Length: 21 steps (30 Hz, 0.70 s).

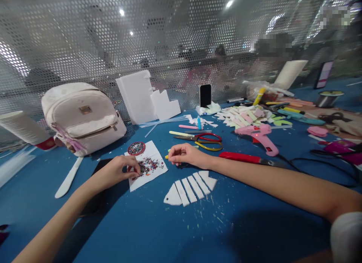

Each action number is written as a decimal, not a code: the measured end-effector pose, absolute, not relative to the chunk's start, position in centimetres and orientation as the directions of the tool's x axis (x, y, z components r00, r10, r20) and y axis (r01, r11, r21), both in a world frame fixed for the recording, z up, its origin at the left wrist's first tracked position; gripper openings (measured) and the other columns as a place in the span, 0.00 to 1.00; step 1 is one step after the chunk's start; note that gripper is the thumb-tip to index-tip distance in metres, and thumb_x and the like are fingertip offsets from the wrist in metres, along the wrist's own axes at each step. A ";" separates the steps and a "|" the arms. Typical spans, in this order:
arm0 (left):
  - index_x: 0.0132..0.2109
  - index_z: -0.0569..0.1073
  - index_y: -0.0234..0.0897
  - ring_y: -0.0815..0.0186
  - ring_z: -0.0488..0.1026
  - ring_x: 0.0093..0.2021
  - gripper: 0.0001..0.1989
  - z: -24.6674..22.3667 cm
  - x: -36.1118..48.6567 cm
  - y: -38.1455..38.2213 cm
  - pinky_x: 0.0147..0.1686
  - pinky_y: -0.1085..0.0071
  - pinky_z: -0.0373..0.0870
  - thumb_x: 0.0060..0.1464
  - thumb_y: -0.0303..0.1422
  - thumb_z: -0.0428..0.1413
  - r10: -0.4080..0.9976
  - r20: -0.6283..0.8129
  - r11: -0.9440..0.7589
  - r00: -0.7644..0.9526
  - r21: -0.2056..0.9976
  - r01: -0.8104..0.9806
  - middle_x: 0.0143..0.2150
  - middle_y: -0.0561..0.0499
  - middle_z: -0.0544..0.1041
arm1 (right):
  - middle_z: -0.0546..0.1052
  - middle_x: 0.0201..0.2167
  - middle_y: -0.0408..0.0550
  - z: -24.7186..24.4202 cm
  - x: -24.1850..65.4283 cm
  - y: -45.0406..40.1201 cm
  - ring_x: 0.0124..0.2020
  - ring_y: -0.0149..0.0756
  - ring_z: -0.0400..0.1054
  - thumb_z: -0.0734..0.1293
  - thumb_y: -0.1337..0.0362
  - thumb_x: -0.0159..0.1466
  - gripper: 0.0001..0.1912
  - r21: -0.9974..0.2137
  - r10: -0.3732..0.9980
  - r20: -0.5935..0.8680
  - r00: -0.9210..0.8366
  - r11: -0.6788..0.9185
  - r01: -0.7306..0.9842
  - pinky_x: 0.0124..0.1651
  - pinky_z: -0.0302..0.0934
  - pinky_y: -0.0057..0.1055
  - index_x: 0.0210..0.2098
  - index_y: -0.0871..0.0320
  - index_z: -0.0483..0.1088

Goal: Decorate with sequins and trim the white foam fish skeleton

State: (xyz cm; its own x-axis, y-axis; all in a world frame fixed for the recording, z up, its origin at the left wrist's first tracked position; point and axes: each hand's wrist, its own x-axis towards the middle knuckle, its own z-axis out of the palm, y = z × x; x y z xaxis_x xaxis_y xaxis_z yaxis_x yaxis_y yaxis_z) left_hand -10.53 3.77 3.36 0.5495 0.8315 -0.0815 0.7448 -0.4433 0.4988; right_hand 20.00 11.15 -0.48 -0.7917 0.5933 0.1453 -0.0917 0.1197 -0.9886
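Observation:
My left hand is over a sheet of white paper, thumb and fingers pinched down at a pile of tiny dark and coloured beads. Whether a bead is between the fingertips is too small to see. A round red-rimmed dish of beads lies at the paper's upper edge. To the right, my right hand rests on the table with its fingers curled in; what they hold, if anything, is hidden. Below it lies a white foam fish cut into several strips, with a dark eye hole on its head piece.
Red and yellow handled scissors, a red cutter and a pink glue gun lie right. Behind are foam scraps and a phone. A white backpack, paper cups and a white knife are left.

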 end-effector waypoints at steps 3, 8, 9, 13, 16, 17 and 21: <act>0.39 0.79 0.40 0.66 0.73 0.37 0.10 3.1 -10.5 3.8 0.41 0.72 0.68 0.62 0.37 0.55 0.827 -0.067 -0.459 0.558 0.493 0.740 0.38 0.50 0.79 | 0.75 0.28 0.43 -0.3 19.9 11.0 0.27 0.26 0.67 0.74 0.56 0.59 0.14 -0.990 0.602 0.135 -0.787 0.117 -0.081 0.33 0.62 0.25 0.34 0.61 0.74; 0.37 0.78 0.39 0.66 0.73 0.36 0.09 2.4 -10.4 4.0 0.39 0.72 0.67 0.62 0.38 0.56 0.823 -0.048 -0.477 0.566 0.482 0.735 0.37 0.50 0.79 | 0.75 0.28 0.43 -0.5 19.9 11.1 0.27 0.26 0.67 0.74 0.56 0.59 0.14 -0.990 0.604 0.138 -0.785 0.115 -0.085 0.33 0.62 0.25 0.34 0.61 0.74; 0.37 0.78 0.39 0.67 0.72 0.35 0.09 2.4 -10.4 4.0 0.39 0.73 0.66 0.62 0.37 0.56 0.824 -0.049 -0.478 0.565 0.477 0.738 0.36 0.50 0.78 | 0.75 0.28 0.43 -0.6 19.9 11.1 0.27 0.26 0.67 0.74 0.56 0.59 0.14 -0.989 0.603 0.142 -0.785 0.116 -0.089 0.33 0.62 0.25 0.34 0.61 0.74; 0.37 0.77 0.38 0.67 0.72 0.34 0.09 2.4 -10.2 4.0 0.38 0.73 0.66 0.62 0.37 0.55 0.826 -0.073 -0.469 0.559 0.460 0.754 0.36 0.51 0.78 | 0.75 0.29 0.44 -0.9 20.0 11.3 0.28 0.26 0.67 0.74 0.55 0.60 0.14 -0.987 0.586 0.156 -0.795 0.128 -0.099 0.34 0.63 0.25 0.36 0.61 0.74; 0.37 0.76 0.38 0.67 0.71 0.35 0.09 2.6 -10.1 3.8 0.38 0.73 0.65 0.63 0.37 0.54 0.827 -0.080 -0.460 0.556 0.472 0.752 0.35 0.51 0.77 | 0.76 0.29 0.44 -1.0 20.1 11.4 0.28 0.27 0.68 0.74 0.55 0.60 0.14 -0.986 0.580 0.159 -0.799 0.134 -0.100 0.34 0.64 0.25 0.36 0.61 0.74; 0.37 0.76 0.38 0.67 0.71 0.35 0.09 2.7 -10.1 3.8 0.38 0.73 0.65 0.63 0.37 0.54 0.830 -0.080 -0.452 0.552 0.483 0.750 0.35 0.51 0.77 | 0.76 0.29 0.44 -0.9 20.1 11.4 0.28 0.27 0.68 0.74 0.55 0.60 0.15 -0.986 0.582 0.160 -0.798 0.132 -0.101 0.34 0.64 0.25 0.36 0.61 0.74; 0.37 0.75 0.37 0.66 0.72 0.36 0.10 3.3 -10.1 3.5 0.39 0.73 0.66 0.62 0.38 0.55 0.854 -0.085 -0.400 0.514 0.524 0.752 0.36 0.51 0.77 | 0.75 0.28 0.44 -0.8 19.9 11.3 0.27 0.26 0.67 0.74 0.55 0.60 0.15 -0.988 0.595 0.151 -0.790 0.125 -0.095 0.33 0.62 0.25 0.35 0.62 0.74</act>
State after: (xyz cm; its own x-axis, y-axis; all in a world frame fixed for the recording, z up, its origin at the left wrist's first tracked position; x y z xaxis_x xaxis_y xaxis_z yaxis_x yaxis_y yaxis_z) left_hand -10.14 3.53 3.30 0.5136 0.8538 -0.0850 0.7518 -0.4001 0.5241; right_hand 19.94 11.32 -0.82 -0.7897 0.5946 0.1508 -0.0946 0.1248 -0.9877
